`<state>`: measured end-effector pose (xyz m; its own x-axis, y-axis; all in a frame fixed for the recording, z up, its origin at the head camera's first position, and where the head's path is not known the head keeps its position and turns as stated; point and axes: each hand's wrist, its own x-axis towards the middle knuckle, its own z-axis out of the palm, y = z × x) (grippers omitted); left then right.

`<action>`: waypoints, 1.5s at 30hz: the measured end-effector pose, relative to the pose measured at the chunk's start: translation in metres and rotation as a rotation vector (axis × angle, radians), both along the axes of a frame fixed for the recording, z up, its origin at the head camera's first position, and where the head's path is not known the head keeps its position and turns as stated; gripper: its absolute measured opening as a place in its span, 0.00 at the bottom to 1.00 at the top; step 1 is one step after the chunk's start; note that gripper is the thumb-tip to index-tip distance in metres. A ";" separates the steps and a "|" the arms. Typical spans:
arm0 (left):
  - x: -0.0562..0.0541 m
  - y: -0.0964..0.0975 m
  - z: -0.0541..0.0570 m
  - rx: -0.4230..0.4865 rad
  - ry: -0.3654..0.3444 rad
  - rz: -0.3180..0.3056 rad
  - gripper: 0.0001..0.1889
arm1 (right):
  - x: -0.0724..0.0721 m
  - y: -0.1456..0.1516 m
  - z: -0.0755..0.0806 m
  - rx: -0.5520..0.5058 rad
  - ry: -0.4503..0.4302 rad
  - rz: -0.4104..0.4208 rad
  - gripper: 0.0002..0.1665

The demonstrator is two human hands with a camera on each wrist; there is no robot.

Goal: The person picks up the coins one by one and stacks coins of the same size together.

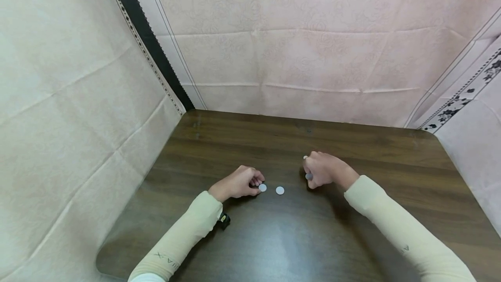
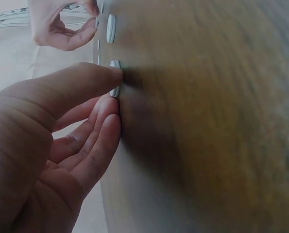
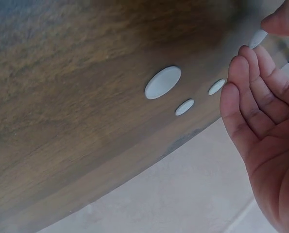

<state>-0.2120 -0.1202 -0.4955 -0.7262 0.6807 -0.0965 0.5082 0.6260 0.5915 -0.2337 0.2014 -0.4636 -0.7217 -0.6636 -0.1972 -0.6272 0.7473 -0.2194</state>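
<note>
My left hand [image 1: 238, 182] rests low at the table's middle, thumb and fingertips pinching the edge of a white round disc [image 1: 262, 188]. In the left wrist view the thumb overlaps this disc [image 2: 115, 90], which appears edge-on near the wood. Just right of it lies a second white disc [image 1: 279, 190]. Farther right, my right hand [image 1: 322, 169] holds another disc [image 1: 309, 176], grey-looking in the head view, between thumb and fingertips. The right wrist view shows that held disc [image 3: 257, 39] in part. Past the right hand's knuckles peeks one more disc [image 1: 305, 157].
Three discs lie on the wood in the right wrist view: a large-looking one [image 3: 163, 82] and two smaller-looking ones [image 3: 184, 107]. The dark wooden table [image 1: 235, 142] ends at pale cloth walls [image 1: 313, 64] at the back and sides.
</note>
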 end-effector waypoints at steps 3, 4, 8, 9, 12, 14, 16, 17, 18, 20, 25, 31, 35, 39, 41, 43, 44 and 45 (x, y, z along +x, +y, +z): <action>0.000 0.000 0.001 -0.002 0.002 -0.003 0.13 | 0.004 -0.002 0.001 -0.009 -0.009 0.006 0.27; 0.000 0.000 0.001 -0.002 0.003 -0.004 0.13 | 0.005 -0.002 0.001 -0.010 -0.010 0.004 0.27; 0.001 0.000 0.002 0.008 0.012 -0.017 0.13 | 0.010 -0.005 0.002 -0.026 -0.016 0.004 0.26; 0.001 0.000 0.002 0.011 0.013 -0.020 0.13 | 0.012 -0.005 0.002 -0.033 -0.016 0.007 0.26; 0.001 -0.001 0.002 0.019 0.019 -0.024 0.13 | 0.015 -0.008 0.002 -0.039 -0.013 0.022 0.27; 0.001 -0.001 0.002 0.020 0.021 -0.022 0.13 | 0.017 -0.010 0.001 -0.042 -0.006 0.033 0.27; 0.002 -0.001 0.002 0.019 0.019 -0.018 0.13 | 0.019 -0.012 0.000 -0.044 0.001 0.039 0.25; 0.002 -0.002 0.002 0.021 0.019 -0.018 0.13 | 0.021 -0.013 -0.001 -0.048 0.004 0.041 0.24; 0.002 -0.002 0.002 0.023 0.019 -0.019 0.13 | 0.022 -0.013 -0.001 -0.056 0.009 0.042 0.22; 0.002 -0.002 0.003 0.027 0.016 -0.019 0.12 | 0.024 -0.015 -0.002 -0.068 0.006 0.044 0.20; 0.003 -0.001 0.003 0.034 0.020 -0.024 0.12 | 0.028 -0.020 -0.006 -0.089 0.012 0.066 0.23; 0.001 -0.002 0.001 0.027 0.023 -0.026 0.13 | 0.032 -0.028 -0.009 -0.101 0.036 0.081 0.27; 0.000 -0.002 -0.001 0.021 0.024 -0.022 0.13 | 0.034 -0.031 -0.010 -0.097 0.047 0.072 0.25; 0.000 -0.002 -0.001 0.023 0.025 -0.020 0.13 | 0.036 -0.033 -0.010 -0.099 0.071 0.082 0.23; 0.000 -0.002 -0.001 0.025 0.023 -0.020 0.13 | 0.036 -0.034 -0.010 -0.103 0.075 0.092 0.25; 0.000 -0.001 -0.001 0.027 0.019 -0.020 0.13 | 0.037 -0.035 -0.010 -0.101 0.070 0.095 0.26; 0.000 -0.001 -0.001 0.028 0.017 -0.020 0.13 | 0.037 -0.035 -0.010 -0.101 0.065 0.096 0.26; 0.001 -0.001 -0.001 0.031 0.017 -0.022 0.13 | 0.037 -0.035 -0.011 -0.101 0.062 0.096 0.25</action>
<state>-0.2115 -0.1215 -0.4967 -0.7127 0.6987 -0.0626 0.5316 0.5962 0.6017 -0.1966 0.1666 -0.4741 -0.6623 -0.7447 -0.0825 -0.7097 0.6589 -0.2493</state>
